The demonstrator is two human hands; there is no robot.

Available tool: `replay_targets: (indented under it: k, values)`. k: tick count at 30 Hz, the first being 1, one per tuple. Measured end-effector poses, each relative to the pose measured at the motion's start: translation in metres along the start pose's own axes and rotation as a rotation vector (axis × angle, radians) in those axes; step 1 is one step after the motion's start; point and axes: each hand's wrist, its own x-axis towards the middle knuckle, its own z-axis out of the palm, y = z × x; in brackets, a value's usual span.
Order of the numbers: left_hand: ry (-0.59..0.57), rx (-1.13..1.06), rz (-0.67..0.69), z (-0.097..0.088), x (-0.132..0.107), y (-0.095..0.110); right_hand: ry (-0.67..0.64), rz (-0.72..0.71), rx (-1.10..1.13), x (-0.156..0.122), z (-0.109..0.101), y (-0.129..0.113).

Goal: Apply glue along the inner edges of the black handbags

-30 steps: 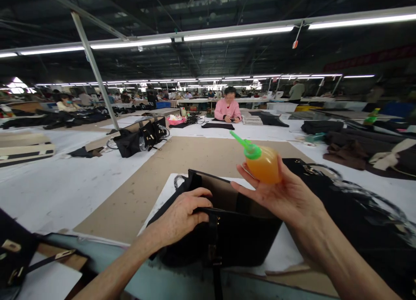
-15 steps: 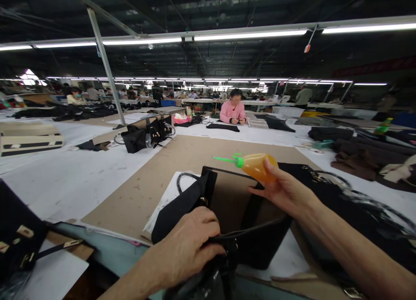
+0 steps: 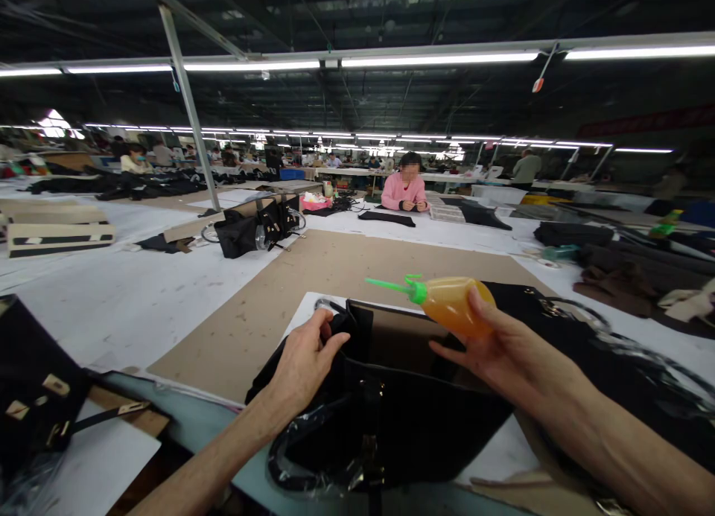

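Observation:
A black handbag (image 3: 430, 419) stands with its mouth open in front of me, brown inside. My left hand (image 3: 306, 360) is closed on the bag's left side edge, thumb on one side and fingers partly hidden by the fabric. My right hand (image 3: 506, 352) grips a squeeze bottle (image 3: 455, 301) of amber liquid over the bag's opening. The bottle lies nearly level, its thin green nozzle (image 3: 385, 284) pointing left. A plastic-wrapped handle (image 3: 284, 464) hangs on the bag's near face.
Brown board (image 3: 234, 326) covers the white table. More black bags lie to the left (image 3: 42, 374), farther back (image 3: 251, 229) and along the right (image 3: 581, 345). Dark cloth (image 3: 631, 266) is heaped at right. A person in pink (image 3: 403, 192) works across the table.
My left hand has moved from the bag's near rim up to its left side edge. The near face now stands more upright, showing its handle. The bottle has shifted slightly right and down.

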Motion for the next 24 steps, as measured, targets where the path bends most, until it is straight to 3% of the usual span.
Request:
replay_targets:
  k: [3,7,11,16,19,22,24]
  values:
    - [0.078,0.23,-0.031,0.012,0.02,0.013,0.002,0.014,0.028,-0.006,-0.001,0.006]
    - [-0.049,0.53,0.001,0.017,0.048,0.035,0.001,0.021,0.073,-0.004,0.0,0.006]
    - [-0.107,0.64,0.039,0.021,0.072,0.038,0.008,0.03,0.118,-0.001,0.001,0.006]
    - [-0.072,0.551,-0.046,0.043,0.083,0.018,-0.033,0.044,0.135,-0.003,-0.004,0.009]
    - [-0.043,0.389,-0.123,0.057,0.083,0.007,-0.087,0.024,0.132,-0.002,-0.01,0.01]
    - [-0.136,0.153,-0.173,0.062,0.082,-0.001,-0.105,0.019,0.149,0.0,-0.014,0.009]
    - [-0.208,0.035,-0.136,0.06,0.082,-0.006,-0.11,0.019,0.172,0.001,-0.015,0.008]
